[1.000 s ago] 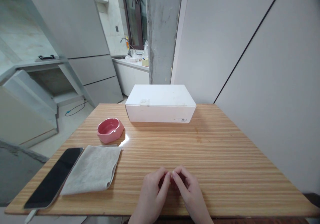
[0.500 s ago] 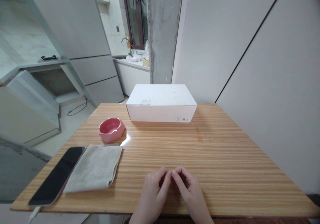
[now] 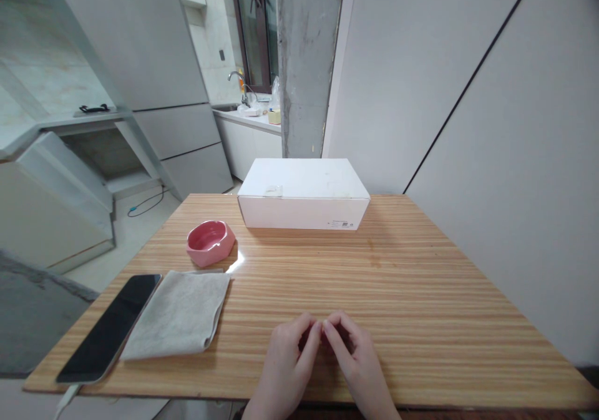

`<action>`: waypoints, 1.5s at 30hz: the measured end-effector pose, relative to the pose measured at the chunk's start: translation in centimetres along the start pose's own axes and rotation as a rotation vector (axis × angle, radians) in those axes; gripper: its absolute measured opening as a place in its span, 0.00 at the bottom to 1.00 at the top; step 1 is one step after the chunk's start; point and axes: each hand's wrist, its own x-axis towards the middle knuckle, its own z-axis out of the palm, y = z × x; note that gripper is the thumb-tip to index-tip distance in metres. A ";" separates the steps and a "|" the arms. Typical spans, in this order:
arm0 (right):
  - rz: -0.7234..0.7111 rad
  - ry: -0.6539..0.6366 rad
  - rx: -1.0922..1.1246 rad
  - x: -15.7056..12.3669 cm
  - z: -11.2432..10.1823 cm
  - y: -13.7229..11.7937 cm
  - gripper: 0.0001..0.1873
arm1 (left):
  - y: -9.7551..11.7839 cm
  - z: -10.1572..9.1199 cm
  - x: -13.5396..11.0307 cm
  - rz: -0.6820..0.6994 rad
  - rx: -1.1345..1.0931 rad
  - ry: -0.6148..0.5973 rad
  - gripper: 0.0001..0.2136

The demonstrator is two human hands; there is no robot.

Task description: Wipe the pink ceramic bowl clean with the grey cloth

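Observation:
My left hand (image 3: 287, 354) and my right hand (image 3: 353, 354) rest side by side on the wooden table (image 3: 421, 295) near its front edge. Their curled fingertips meet in a pinch, and something small and reddish shows between them, too hidden to name. A folded grey cloth (image 3: 180, 314) lies to the left of my hands. A black phone (image 3: 110, 327) with a cable lies beside the cloth at the table's left corner. A pink bowl (image 3: 210, 242) stands behind the cloth. A closed white box (image 3: 303, 194) sits at the table's far edge.
A white wall (image 3: 491, 95) runs along the table's right side and a grey pillar (image 3: 306, 58) rises behind the box. To the left are grey cabinets (image 3: 140, 64) and a floor with a cable. A counter with a tap (image 3: 243, 98) stands far back.
My hands stay where they were, fingertips together. The view has shifted slightly, so the table's things sit a little further right in the picture.

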 end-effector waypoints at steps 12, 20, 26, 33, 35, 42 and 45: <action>-0.003 0.008 -0.008 0.1 0.0 -0.1 0.18 | 0.4 -0.2 0.1 0.017 -0.003 0.013 0.16; -0.010 0.020 -0.009 0.1 0.0 -0.2 0.18 | 0.4 -0.2 0.1 0.010 -0.011 0.014 0.16; -0.011 0.022 -0.024 0.1 0.0 -0.2 0.18 | 0.3 -0.1 0.0 0.016 -0.026 0.010 0.16; -0.011 0.018 -0.019 0.0 -0.1 -0.4 0.19 | 0.3 -0.1 0.0 0.013 -0.026 0.008 0.16; -0.011 0.015 -0.020 0.0 -0.1 -0.5 0.18 | 0.3 -0.2 0.1 0.006 -0.025 0.004 0.16; -0.013 0.015 -0.039 -0.1 0.0 -0.3 0.18 | 0.4 -0.2 0.1 0.010 0.003 0.006 0.17; -0.017 0.024 -0.052 -0.1 0.0 -0.3 0.18 | 0.3 -0.1 0.0 0.015 0.015 0.012 0.17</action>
